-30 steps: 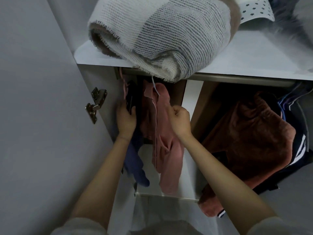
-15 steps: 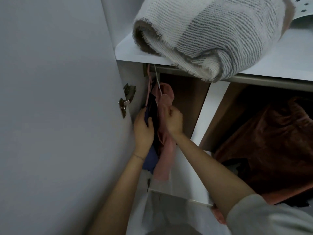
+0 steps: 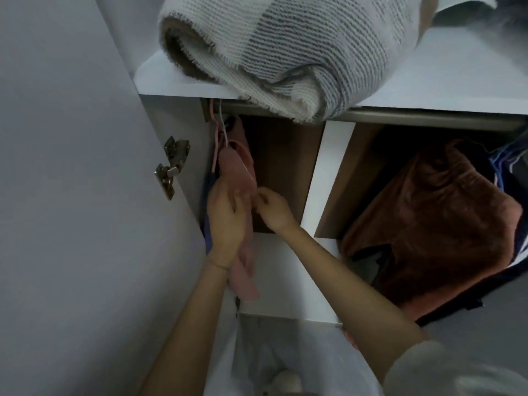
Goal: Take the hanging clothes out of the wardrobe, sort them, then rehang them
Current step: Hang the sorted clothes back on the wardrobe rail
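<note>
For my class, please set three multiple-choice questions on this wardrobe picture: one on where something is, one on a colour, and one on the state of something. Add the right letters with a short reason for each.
1. Where is the rolled blanket?
A. On the shelf above the rail
B. On the floor
C. Draped over the door

2. What colour is the garment that the left hand grips?
A. Green
B. Yellow
C. Pink

3. What state is that garment in?
A. Folded on the shelf
B. Hanging from the rail on a hanger
C. Spread flat on a bed

Answers:
1 A: the blanket lies on the shelf, its edge drooping over the rail.
2 C: the left hand's fingers curl round pink cloth.
3 B: the thin white hanger hook runs up to the rail, and the garment dangles below it.
</note>
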Available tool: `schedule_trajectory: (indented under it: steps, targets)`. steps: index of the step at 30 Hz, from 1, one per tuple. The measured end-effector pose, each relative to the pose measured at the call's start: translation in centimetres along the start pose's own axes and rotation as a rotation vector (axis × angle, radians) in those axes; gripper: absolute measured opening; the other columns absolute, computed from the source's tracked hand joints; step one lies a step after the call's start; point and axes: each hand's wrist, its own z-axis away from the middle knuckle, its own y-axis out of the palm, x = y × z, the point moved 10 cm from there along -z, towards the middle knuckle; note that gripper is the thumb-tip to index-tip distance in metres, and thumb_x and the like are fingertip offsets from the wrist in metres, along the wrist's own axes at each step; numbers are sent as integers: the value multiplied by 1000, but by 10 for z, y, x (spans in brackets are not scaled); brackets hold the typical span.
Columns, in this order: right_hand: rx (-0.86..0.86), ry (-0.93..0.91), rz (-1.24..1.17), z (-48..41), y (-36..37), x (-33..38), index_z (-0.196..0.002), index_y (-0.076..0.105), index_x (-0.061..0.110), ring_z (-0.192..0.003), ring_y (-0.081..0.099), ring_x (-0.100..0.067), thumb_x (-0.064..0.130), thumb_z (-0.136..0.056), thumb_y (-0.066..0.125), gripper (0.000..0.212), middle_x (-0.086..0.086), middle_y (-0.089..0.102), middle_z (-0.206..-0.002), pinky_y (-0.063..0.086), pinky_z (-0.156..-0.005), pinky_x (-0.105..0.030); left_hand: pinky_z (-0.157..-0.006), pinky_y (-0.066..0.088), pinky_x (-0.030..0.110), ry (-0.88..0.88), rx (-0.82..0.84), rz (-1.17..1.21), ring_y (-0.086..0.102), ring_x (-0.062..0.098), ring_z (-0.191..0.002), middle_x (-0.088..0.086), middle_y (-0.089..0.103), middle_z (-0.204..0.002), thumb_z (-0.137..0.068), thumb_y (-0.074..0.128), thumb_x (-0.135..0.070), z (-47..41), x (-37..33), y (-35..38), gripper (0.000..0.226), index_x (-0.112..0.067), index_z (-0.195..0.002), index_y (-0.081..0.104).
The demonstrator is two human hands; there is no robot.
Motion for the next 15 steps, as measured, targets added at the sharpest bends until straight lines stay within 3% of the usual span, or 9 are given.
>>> schedule_trajectory:
  steps: [1,3,5,6,8,12,15]
  targets:
    - [-82,-3,-4,13,-19,-8,-119,64,11,-107,61,-20,23,-103,44,28,-1,65,-113,45,-82,-5,-116,29,30,-11,25,-18,44,34,-134,24,47,-143,-97,50,-6,6,4,9,44,6,-139,43]
    - [-265,-17,48,45,-63,-22,-123,62,15,-105,59,-9,25,-102,47,27,2,65,-115,38,-73,2,-114,11,13,-23,58,-48,36,37,-139,27,36,-149,-98,54,-6,20,7,24,55,10,-143,28]
    - [-399,-12,125,83,-103,-38,-128,59,16,-109,59,-12,25,-102,49,30,0,64,-122,43,-83,-10,-119,18,24,7,84,-34,43,36,-134,24,44,-145,-101,48,-21,28,-2,40,52,4,-144,34]
    - [-452,-9,174,106,-121,-46,-130,58,16,-113,57,-15,26,-101,49,32,-1,63,-125,45,-91,-19,-118,30,36,59,113,-45,49,32,-127,19,52,-139,-102,42,-27,32,-13,53,48,-2,-143,41]
    - [-548,20,272,157,-154,-58,-133,56,17,-121,52,-17,26,-101,51,34,-1,60,-131,41,-100,-25,-109,41,41,194,160,-122,53,25,-124,9,56,-136,-103,40,-27,49,-42,81,41,-12,-140,48]
    - [-734,76,415,270,-201,-73,-132,58,11,-122,52,-24,17,-96,58,36,-5,61,-130,36,-105,-28,-113,34,35,350,310,-94,48,26,-130,11,55,-139,-100,48,-13,116,-86,140,37,-5,-136,53]
    - [-878,140,475,357,-226,-88,-132,58,9,-121,52,-26,15,-95,60,37,-5,61,-130,34,-106,-30,-114,33,46,408,492,-51,41,27,-137,10,51,-143,-100,48,-14,184,-114,181,38,-7,-138,52]
